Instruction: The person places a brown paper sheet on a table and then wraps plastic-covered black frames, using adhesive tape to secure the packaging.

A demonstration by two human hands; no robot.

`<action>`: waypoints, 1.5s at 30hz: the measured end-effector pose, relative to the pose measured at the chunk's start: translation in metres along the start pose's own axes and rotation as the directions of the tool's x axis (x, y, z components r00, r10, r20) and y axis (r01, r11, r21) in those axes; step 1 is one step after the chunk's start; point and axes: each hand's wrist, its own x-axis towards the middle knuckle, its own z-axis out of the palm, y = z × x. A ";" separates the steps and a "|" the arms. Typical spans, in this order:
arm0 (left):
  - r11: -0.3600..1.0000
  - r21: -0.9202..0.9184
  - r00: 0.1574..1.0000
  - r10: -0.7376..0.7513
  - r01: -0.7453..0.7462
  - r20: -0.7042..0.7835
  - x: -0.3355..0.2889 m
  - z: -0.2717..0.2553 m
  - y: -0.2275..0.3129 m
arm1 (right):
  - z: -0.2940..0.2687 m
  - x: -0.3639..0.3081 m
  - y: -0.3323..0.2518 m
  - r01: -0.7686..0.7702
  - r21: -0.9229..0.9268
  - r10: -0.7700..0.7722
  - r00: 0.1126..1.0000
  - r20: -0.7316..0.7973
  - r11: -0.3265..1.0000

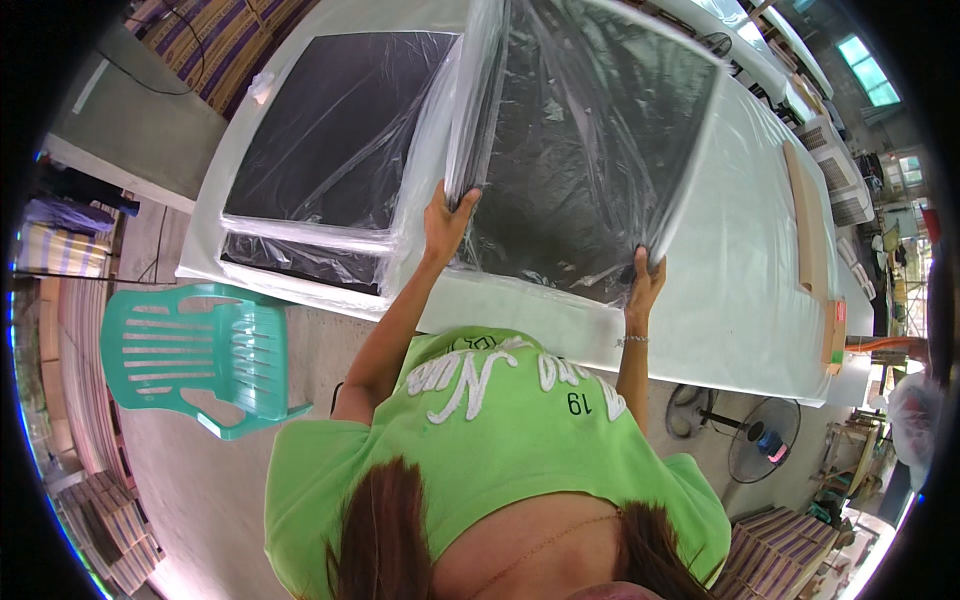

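A large dark rectangular panel point(585, 150) in clear, wrinkled plastic film with pale edges is between my hands, over the white-covered table. My left hand point(447, 222) is closed on its left edge, thumb on top of the film. Near the lower right corner, my right hand point(645, 284) grips the other edge, thumb up. To the left lies a second dark panel point(340, 130), also wrapped in clear plastic. A strip of another wrapped dark panel point(300, 262) shows below its near edge, so the two seem stacked.
The white-covered table point(745, 270) extends right, with a long brown cardboard strip point(803, 215) near its far right edge. At left on the floor is a green plastic chair point(200, 355). A standing fan point(764, 440) is beneath the table's right side. Stacked cartons point(225, 50) are at the far left.
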 end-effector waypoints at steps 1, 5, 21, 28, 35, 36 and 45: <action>0.996 0.085 1.000 -0.028 0.027 0.005 0.004 0.001 -0.003 | -0.001 0.006 0.007 -0.021 -0.004 0.021 1.000 0.007 1.000; 0.933 0.332 0.990 -0.136 0.136 -0.023 0.022 0.014 -0.025 | -0.017 0.051 0.072 -0.155 -0.277 0.116 0.982 -0.152 0.948; 0.814 0.555 0.977 -0.213 0.171 0.011 0.047 0.030 -0.038 | -0.018 0.068 0.058 -0.078 -0.648 0.110 0.994 0.009 0.758; 0.920 0.384 0.975 -0.145 0.072 0.166 0.025 -0.019 -0.049 | -0.043 0.036 0.022 -0.291 -0.416 0.378 0.915 0.141 0.861; 0.873 0.421 0.888 0.028 -0.245 0.459 -0.023 -0.050 -0.022 | -0.039 -0.023 -0.001 0.329 -0.739 -0.061 0.929 0.366 0.588; 0.866 0.430 0.893 0.039 -0.254 0.449 -0.026 -0.052 -0.026 | -0.037 -0.027 -0.005 0.406 -0.715 -0.078 0.892 0.445 0.570; 0.831 0.489 0.897 0.027 -0.265 0.441 -0.024 -0.049 -0.014 | -0.046 -0.024 0.002 0.298 -0.683 -0.018 0.923 0.385 0.667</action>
